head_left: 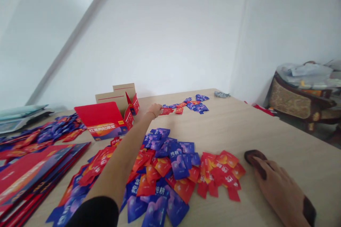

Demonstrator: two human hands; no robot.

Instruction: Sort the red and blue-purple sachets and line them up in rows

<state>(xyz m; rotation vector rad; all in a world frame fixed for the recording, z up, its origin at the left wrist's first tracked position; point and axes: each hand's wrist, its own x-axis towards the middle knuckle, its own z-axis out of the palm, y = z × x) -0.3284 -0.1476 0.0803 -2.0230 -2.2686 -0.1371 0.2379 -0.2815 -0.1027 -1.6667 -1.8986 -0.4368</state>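
Observation:
My left hand (155,110) is stretched far across the table, its fingers closed on a red sachet (166,111) at the near end of a scattered line of red and blue sachets. My left forearm passes over a large mixed pile. Blue sachets (178,165) lie on top of that pile, and a loose fan of red sachets (222,170) spreads out to its right. Right of the fan, my right hand (278,184) rests low on the tabletop with fingers extended. A dark brown shape (254,156) shows at its fingertips; what it is I cannot tell.
An open red carton (102,118) stands behind the pile at left. Flat red-and-blue cartons (34,173) are stacked at the near left, with more sachets (53,131) behind them. A grey crumpled item (221,94) lies at the far edge. Beyond the table is a patterned armchair (290,101).

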